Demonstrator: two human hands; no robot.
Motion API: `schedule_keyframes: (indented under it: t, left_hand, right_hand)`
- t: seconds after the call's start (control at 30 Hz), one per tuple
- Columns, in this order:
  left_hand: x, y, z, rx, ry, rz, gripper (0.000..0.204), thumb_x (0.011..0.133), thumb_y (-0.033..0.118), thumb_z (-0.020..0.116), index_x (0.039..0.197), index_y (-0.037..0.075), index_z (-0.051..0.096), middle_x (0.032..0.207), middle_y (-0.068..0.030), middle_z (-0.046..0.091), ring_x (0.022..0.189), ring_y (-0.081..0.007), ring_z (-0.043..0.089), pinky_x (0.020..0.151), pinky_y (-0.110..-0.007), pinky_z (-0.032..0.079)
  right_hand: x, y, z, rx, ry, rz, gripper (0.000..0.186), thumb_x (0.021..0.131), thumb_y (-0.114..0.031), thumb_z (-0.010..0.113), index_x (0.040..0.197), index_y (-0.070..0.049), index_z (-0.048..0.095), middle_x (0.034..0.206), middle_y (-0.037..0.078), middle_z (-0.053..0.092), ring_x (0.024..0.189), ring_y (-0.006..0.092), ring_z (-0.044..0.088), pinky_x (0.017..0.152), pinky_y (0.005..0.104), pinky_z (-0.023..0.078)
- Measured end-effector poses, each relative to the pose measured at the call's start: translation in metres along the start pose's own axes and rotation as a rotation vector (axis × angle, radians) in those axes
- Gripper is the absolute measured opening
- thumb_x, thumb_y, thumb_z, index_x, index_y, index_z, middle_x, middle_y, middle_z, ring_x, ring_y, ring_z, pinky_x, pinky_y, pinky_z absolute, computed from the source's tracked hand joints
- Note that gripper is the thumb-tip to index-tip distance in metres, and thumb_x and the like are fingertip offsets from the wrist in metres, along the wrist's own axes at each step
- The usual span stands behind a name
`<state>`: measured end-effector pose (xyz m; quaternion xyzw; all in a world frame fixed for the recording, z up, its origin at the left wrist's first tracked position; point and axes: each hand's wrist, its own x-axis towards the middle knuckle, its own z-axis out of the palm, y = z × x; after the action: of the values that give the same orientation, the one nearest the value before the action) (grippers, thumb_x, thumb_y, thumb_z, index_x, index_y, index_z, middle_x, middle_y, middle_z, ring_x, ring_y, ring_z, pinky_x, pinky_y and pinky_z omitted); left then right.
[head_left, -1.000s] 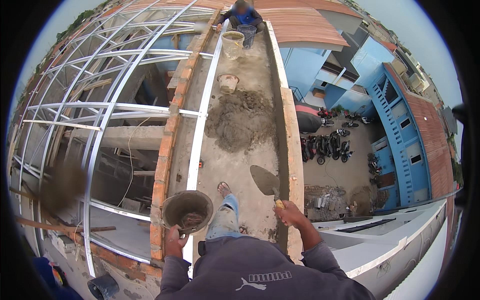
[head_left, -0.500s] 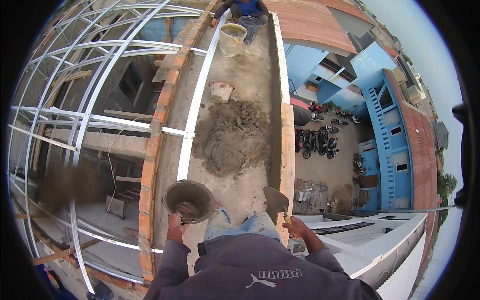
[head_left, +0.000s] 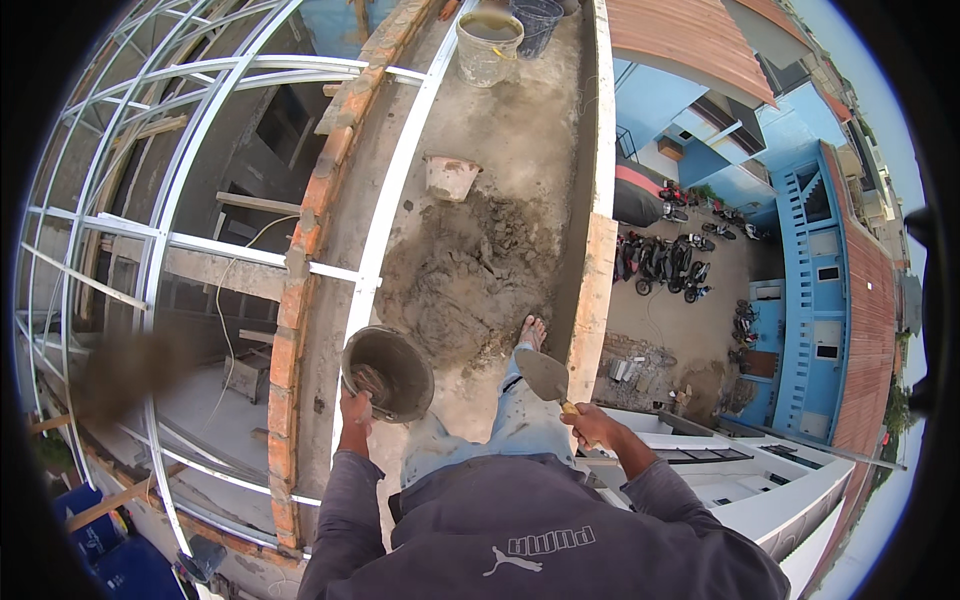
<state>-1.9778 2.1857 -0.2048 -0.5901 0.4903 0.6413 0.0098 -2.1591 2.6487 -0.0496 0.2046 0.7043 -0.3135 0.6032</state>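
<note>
My left hand [head_left: 358, 408] grips the rim of a dark bucket [head_left: 408, 385], its fingers showing inside the wall. The bucket is tilted, and its inside looks coated with grey residue. In my right hand [head_left: 592, 426] is the wooden handle of a pointed trowel [head_left: 542, 374], its grey blade turned up and left, apart from the bucket. Ahead of both hands a heap of wet grey mortar [head_left: 465, 275] lies on the concrete floor. My bare right foot stands at the mortar's near edge.
A small pale bucket [head_left: 451, 178] stands beyond the mortar. Farther off are a large mortar-smeared bucket [head_left: 489, 52] and a dark bucket [head_left: 536, 28]. A white metal beam [head_left: 386, 205] and brick wall [head_left: 290, 330] run along the left. Past the right parapet [head_left: 594, 290] is a drop to parked motorcycles.
I have stepped forward, my right foot now at the mortar's edge. The bucket and trowel came along in my hands. The far person is mostly out of view.
</note>
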Motion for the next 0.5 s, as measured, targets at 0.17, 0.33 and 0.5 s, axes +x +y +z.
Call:
schedule_keyframes:
  t: [0.17,0.33,0.5]
  left_hand:
    - [0.071,-0.031,0.073,0.007,0.14,0.017,0.057,0.077,-0.003,0.057,0.134,0.004,0.055,0.116,-0.0144,0.065,0.097,-0.0289,0.066,0.078,-0.042,0.057]
    - [0.176,-0.083,0.13,0.014,0.211,-0.153,0.055,0.077,-0.003,0.056,0.131,0.002,0.055,0.112,-0.0132,0.064,0.095,-0.0284,0.065,0.076,-0.042,0.058]
    - [0.275,-0.111,0.152,0.024,0.075,-0.212,0.051,0.081,0.0,0.057,0.131,0.006,0.052,0.112,-0.0113,0.061,0.095,-0.0272,0.065,0.073,-0.045,0.061]
  right_hand:
    - [0.145,-0.069,-0.083,-0.125,-0.091,0.089,0.026,0.09,-0.018,0.071,0.094,0.0,0.053,0.067,0.004,0.05,0.052,0.0151,0.05,0.043,0.0335,0.041]
    - [0.304,-0.094,-0.135,-0.172,-0.08,0.135,0.025,0.085,-0.015,0.075,0.095,0.0,0.057,0.069,0.005,0.053,0.054,0.0158,0.053,0.044,0.034,0.044]
    - [0.431,-0.138,-0.135,-0.278,0.075,0.267,0.025,0.083,-0.012,0.075,0.098,0.0,0.058,0.071,0.007,0.055,0.054,0.0185,0.055,0.044,0.0363,0.046]
